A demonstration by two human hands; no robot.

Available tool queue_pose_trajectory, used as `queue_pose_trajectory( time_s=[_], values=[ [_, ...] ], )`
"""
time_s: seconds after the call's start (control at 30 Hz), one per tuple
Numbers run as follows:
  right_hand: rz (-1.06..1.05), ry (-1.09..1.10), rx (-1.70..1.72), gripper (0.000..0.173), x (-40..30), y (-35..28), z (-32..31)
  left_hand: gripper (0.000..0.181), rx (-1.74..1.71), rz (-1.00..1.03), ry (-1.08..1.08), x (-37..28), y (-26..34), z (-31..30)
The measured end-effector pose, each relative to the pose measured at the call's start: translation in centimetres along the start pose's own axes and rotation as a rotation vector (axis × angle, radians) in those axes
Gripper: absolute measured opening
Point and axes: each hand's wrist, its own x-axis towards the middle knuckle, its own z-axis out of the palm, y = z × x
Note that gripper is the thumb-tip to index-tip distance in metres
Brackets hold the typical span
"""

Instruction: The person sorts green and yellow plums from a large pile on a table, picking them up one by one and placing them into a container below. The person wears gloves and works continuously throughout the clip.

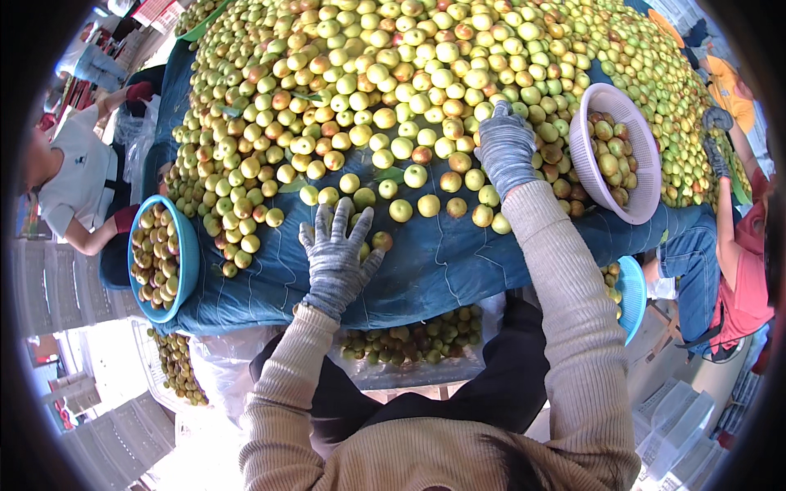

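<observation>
A wide heap of green and reddish jujubes (424,80) covers a table draped in blue cloth (405,270). My left hand (336,258), in a grey knitted glove, lies palm down with fingers spread over a few of the fruits near the table's front edge. Farther forward and to the right, my right hand (506,144), gloved alike, reaches onto the heap's edge; its fingers look bent, and whether they hold a fruit cannot be told. A pale pink plastic basket (645,153) with browner jujubes stands tilted to the right of it.
At the table's left corner is a blue basket (189,264) of brownish jujubes. Another blue basket (634,301) is below the right edge. A crate lined with clear plastic (430,371) holds fruit beneath the front edge. People work at the left (77,172) and right (743,264).
</observation>
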Motion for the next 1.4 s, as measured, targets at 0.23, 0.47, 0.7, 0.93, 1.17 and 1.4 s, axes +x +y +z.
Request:
queue_pose_trajectory(
  time_s=[0.23, 0.47, 0.7, 0.93, 1.17, 1.4],
  values=[
    [-0.316, 0.324, 0.691, 0.043, -7.0, 6.2, -1.7, 0.08, -0.085, -0.018, -0.043, -4.1, -1.3, -0.3],
    [0.23, 0.453, 1.03, 0.04, -24.5, 21.7, 4.6, 0.055, -0.288, 0.091, 0.096, -5.8, 0.4, 0.3],
    [0.54, 0.315, 0.339, 0.059, -26.8, 30.2, 10.5, 0.04, -0.407, 0.24, 0.371, -1.0, 2.2, -0.8],
    [0.085, 0.47, 1.309, 0.047, -23.9, 17.2, 1.1, 0.039, -0.466, 0.113, -0.019, 11.0, 9.7, -1.2],
    [0.131, 0.354, 1.995, 0.024, -18.7, 4.7, 0.0, 0.05, -0.188, 0.121, -0.255, 15.0, 12.4, -0.2],
    [0.054, -0.002, 1.835, 0.044, -17.7, 3.3, 2.9, 0.058, -0.696, 0.095, 0.114, 8.9, 11.1, -1.2]
  ],
)
